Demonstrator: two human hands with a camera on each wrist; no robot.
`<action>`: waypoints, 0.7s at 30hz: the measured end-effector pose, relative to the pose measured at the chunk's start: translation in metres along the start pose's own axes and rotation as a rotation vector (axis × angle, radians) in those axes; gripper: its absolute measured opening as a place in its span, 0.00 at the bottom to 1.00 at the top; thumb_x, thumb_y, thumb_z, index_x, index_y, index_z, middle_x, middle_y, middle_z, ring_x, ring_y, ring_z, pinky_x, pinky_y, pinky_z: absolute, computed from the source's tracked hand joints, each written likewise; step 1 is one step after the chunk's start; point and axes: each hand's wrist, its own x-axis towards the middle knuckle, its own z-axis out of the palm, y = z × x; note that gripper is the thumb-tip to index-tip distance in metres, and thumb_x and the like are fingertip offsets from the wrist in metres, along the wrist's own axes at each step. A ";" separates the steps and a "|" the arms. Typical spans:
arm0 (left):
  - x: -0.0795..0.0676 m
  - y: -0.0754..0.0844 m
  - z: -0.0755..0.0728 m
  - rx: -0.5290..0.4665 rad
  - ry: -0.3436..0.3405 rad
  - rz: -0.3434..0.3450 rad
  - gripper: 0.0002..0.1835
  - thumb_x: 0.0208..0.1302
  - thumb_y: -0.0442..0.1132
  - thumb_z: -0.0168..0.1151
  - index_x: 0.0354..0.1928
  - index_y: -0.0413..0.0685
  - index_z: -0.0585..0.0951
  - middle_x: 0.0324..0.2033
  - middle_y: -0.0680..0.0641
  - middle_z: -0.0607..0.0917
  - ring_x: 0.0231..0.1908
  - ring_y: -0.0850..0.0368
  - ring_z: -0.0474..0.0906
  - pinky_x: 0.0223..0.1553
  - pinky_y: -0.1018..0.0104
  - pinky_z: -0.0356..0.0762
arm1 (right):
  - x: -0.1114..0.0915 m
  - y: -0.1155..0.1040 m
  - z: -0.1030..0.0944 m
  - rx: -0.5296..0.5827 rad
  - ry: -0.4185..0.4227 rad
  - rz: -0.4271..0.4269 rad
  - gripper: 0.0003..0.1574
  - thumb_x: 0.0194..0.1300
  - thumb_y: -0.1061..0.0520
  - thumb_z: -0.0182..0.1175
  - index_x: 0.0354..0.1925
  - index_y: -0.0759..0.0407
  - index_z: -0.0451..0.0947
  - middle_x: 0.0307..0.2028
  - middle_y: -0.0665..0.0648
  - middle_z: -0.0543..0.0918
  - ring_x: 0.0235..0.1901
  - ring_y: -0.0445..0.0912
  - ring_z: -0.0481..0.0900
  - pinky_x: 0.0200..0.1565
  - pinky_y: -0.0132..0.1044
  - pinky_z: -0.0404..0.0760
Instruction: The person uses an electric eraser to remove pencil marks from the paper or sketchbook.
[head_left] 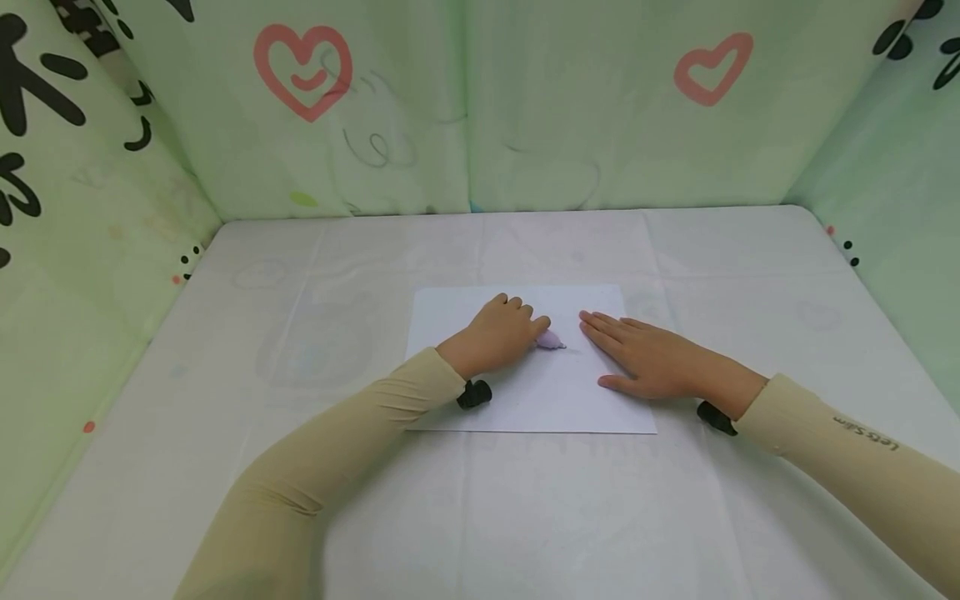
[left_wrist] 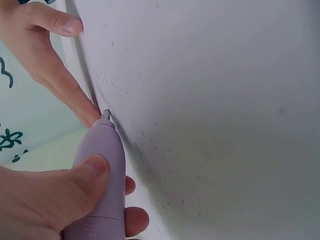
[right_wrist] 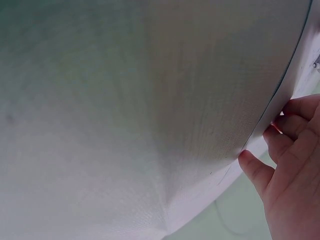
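Note:
A lilac electric eraser (head_left: pixel 551 340) with a thick barrel and a narrow grey tip lies in my left hand (head_left: pixel 498 333). In the left wrist view the thumb presses along its barrel (left_wrist: pixel 102 142) and fingertips show on the far side. Its tip meets or nearly meets a sheet of white paper (head_left: pixel 551 404), where small dark crumbs or specks are scattered. My right hand (head_left: pixel 652 358) rests flat on the sheet's right part, fingers straight and thumb spread. The right wrist view shows its fingertips (right_wrist: pixel 250 162) along the paper's edge. Part of the sheet is hidden under both hands and the left forearm.
The paper lies on a table with a white cloth (head_left: pixel 300 492) that has fold creases. Pale green printed panels (head_left: pixel 540 108) with hearts and black marks stand at the back and sides. A small black device (head_left: pixel 475 394) is strapped at each wrist.

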 end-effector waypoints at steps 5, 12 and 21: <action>-0.002 -0.001 0.000 0.001 0.013 0.015 0.14 0.70 0.46 0.50 0.55 0.53 0.73 0.45 0.49 0.84 0.46 0.54 0.79 0.47 0.64 0.74 | 0.000 0.000 -0.001 -0.001 -0.009 0.002 0.45 0.68 0.44 0.52 0.71 0.67 0.48 0.73 0.64 0.50 0.72 0.58 0.50 0.67 0.55 0.56; -0.002 0.000 -0.001 -0.003 0.008 0.020 0.15 0.70 0.47 0.50 0.55 0.54 0.73 0.45 0.49 0.83 0.46 0.54 0.79 0.48 0.64 0.74 | -0.001 -0.001 -0.002 -0.004 -0.008 0.003 0.45 0.68 0.45 0.52 0.71 0.67 0.48 0.73 0.64 0.50 0.72 0.58 0.50 0.67 0.55 0.57; -0.001 0.000 0.000 -0.007 0.006 0.022 0.15 0.70 0.47 0.50 0.55 0.54 0.73 0.45 0.49 0.83 0.47 0.54 0.79 0.48 0.63 0.74 | 0.000 -0.001 -0.002 -0.008 0.002 -0.003 0.45 0.68 0.44 0.52 0.71 0.67 0.48 0.72 0.64 0.51 0.71 0.58 0.51 0.66 0.55 0.57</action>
